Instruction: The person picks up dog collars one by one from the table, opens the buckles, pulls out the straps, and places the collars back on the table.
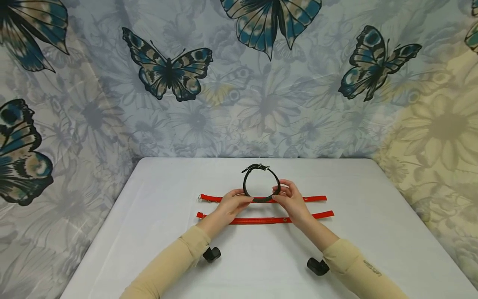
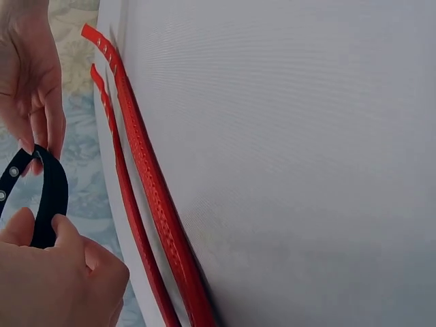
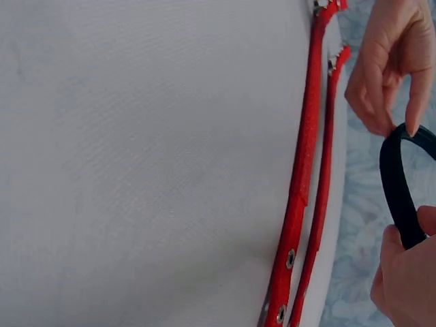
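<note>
A black buckled collar (image 1: pixel 262 199) stands as a round loop above the table, its metal buckle at the top. My left hand (image 1: pixel 230 204) pinches its lower left side between thumb and fingers. On the lower right side, my right hand (image 1: pixel 293 203) pinches the same band. Metal eyelets show along the black strap (image 2: pixel 48 197) in the left wrist view. Behind and below the hands lie two red collars, stretched out side by side: the farther red collar (image 1: pixel 315 198) and the nearer red collar (image 1: pixel 257 221). Both have metal fittings, and the forearms partly cover the nearer one.
A white table (image 1: pixel 160 182) spreads under everything. At its back hangs a butterfly-patterned cloth (image 1: pixel 269 108), which also runs along both sides. Black devices, a left one (image 1: pixel 212 254) and a right one (image 1: pixel 318 266), show beside the forearms.
</note>
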Tool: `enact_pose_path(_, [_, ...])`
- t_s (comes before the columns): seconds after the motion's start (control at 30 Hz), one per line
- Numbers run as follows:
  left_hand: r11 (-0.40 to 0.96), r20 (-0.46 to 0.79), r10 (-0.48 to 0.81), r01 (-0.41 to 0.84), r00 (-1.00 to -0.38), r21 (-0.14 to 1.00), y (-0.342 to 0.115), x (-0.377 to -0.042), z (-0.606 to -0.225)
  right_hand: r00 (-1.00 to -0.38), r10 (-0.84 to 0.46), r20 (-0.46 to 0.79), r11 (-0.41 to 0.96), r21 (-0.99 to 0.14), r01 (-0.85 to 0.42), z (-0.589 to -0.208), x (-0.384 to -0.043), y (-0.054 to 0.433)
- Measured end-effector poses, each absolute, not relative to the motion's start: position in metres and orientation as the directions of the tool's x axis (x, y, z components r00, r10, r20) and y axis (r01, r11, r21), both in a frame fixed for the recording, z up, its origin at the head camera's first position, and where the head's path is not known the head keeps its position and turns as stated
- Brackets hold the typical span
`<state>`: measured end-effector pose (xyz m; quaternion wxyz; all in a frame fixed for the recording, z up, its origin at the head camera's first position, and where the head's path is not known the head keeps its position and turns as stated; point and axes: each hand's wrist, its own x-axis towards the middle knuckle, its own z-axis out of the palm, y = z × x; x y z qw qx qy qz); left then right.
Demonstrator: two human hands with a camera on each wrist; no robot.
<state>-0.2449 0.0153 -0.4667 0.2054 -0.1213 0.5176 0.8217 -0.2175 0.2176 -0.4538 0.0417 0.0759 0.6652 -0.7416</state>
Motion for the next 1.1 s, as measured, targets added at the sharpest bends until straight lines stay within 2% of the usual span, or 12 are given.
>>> enact_pose_path(0.43, [-0.236,-0.327,0.279,-0.395,-0.903,0.888,-0.012,-0.225,-0.462,-0.984,-0.103,-0.143,-0.023,-0.989,0.146,-0.454,-0.202,0.216])
enact_pose_path(0.63, [-0.091,-0.292,0.282,-0.328,-0.914,0.940,-0.023,-0.218,-0.461,-0.974,-0.170,-0.151,0.044,-0.988,0.146,-0.457,-0.196,0.214])
enact_pose_path(0.93, [0.096,-0.195,0.366,-0.172,-0.910,0.980,-0.037,-0.208,-0.460,-0.961,-0.242,-0.136,0.117,-0.987,0.110,-0.459,-0.190,0.213])
enact_pose_path(1.1, [0.276,-0.125,0.415,-0.006,-0.901,0.961,-0.047,-0.202,-0.459,-0.944,-0.311,-0.108,0.176,-0.983,0.054,-0.462,-0.187,0.214])
